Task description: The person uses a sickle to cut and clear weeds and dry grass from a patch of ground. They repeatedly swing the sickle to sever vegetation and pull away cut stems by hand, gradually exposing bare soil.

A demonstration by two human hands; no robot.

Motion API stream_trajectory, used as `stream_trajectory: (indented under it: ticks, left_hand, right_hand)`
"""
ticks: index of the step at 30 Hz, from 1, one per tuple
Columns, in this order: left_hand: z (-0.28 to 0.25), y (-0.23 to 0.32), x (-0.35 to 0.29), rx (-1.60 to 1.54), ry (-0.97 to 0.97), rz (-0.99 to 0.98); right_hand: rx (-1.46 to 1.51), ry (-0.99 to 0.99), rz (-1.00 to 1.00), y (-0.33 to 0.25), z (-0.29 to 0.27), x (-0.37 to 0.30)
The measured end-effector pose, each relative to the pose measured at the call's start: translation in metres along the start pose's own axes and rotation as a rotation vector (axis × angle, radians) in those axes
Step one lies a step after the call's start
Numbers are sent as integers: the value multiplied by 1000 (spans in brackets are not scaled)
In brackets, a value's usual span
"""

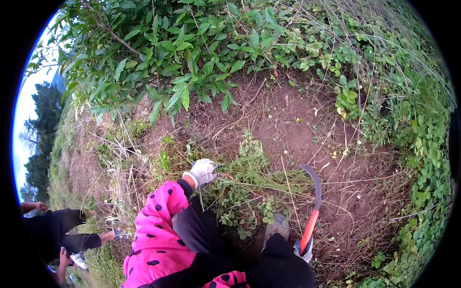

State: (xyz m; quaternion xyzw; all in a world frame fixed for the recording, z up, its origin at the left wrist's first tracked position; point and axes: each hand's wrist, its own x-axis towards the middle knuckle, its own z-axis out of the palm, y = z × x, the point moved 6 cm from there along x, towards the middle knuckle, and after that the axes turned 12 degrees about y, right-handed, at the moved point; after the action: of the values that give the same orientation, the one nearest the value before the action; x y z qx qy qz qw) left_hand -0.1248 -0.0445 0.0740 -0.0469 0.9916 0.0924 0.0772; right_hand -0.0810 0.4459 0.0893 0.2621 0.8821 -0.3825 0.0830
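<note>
My left hand [202,172], in a pale work glove, is closed at the base of a bunch of feathery green weeds [254,165]. The weeds stretch to the right over the soil, and the fingertips are partly hidden among them. Low on the right, my right hand [304,251], in a white and blue glove, grips a sickle [311,222] by its orange handle. Its dark curved blade points up and away, with the tip bending left, apart from the weeds. A pink sleeve with black dots [161,223] covers my left arm.
A leafy green bush [187,62] overhangs the far side of the reddish bare soil [293,120]. Creeping vines [427,182] cover the right edge. Dry grass [122,168] lies to the left. My shoe [277,226] stands near the sickle. Another person [60,228] is at the lower left.
</note>
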Motion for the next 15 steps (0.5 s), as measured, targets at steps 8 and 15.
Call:
stream_trajectory:
  ticks: [8,15]
  left_hand:
    - [-85,-110,-20,-131,684,-385]
    - [-125,-205,58,10,947,-770]
  right_hand:
    - [427,15,85,-29,4,39]
    - [406,63,208,-34,-2,26]
